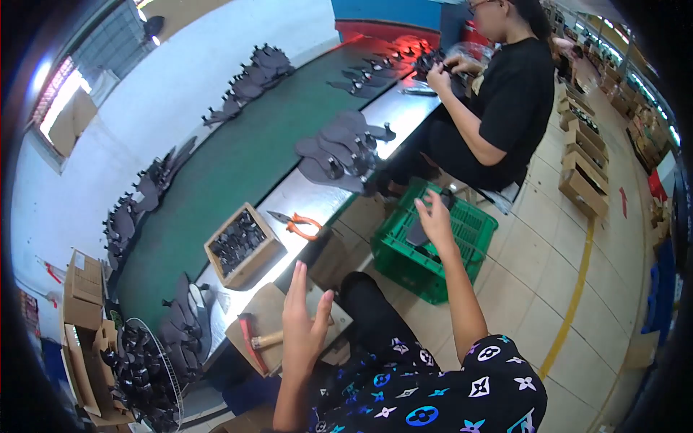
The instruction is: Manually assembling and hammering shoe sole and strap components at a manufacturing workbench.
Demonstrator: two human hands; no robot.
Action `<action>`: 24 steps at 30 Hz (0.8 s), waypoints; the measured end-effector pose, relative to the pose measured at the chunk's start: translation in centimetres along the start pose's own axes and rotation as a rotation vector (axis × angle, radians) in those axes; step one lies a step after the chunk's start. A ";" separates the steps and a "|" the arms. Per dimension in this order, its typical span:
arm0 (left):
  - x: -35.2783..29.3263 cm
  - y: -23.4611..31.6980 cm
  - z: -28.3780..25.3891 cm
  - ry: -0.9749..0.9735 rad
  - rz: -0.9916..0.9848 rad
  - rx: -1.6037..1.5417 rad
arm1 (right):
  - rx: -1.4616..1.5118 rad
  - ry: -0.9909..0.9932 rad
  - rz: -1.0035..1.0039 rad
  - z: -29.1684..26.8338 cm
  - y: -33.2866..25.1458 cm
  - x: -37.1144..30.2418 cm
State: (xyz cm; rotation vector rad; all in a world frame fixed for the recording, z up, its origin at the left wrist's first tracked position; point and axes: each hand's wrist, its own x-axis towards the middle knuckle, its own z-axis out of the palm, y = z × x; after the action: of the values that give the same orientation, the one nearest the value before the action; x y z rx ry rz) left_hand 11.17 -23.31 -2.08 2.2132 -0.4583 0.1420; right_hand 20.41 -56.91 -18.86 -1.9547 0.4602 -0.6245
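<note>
My left hand (307, 317) is raised near the bench edge, fingers stretched up and thumb apart, holding nothing. Beside it a hammer (253, 343) with a red head and wooden handle lies on a board (278, 302); the hand partly covers the handle. My right hand (434, 222) reaches over an upturned-looking green plastic crate (411, 270), thumb and fingers apart. Close behind its fingers a dark sandal sole (417, 232) shows at the crate; the hand hides part of it. Whether they touch, I cannot tell.
Pliers (299, 225) with orange handles lie by a wooden box (268, 258) of small black parts. Grey sandal soles (336, 151) lie on the metal bench edge beside a green belt (188, 195). A co-worker (498, 108) in black sits at the far right. A wire basket (148, 375) stands left.
</note>
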 end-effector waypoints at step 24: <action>-6.5 -7.1 -12.6 0.784 -0.012 0.083 | 0.138 -0.556 -1.052 9.7 -23.2 -20.4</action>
State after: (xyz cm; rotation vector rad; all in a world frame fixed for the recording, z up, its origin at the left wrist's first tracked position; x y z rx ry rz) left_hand 8.47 -7.68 -0.93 2.0326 0.0012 0.9879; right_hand 11.27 -28.54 -6.28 -2.0275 -0.9922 -0.6621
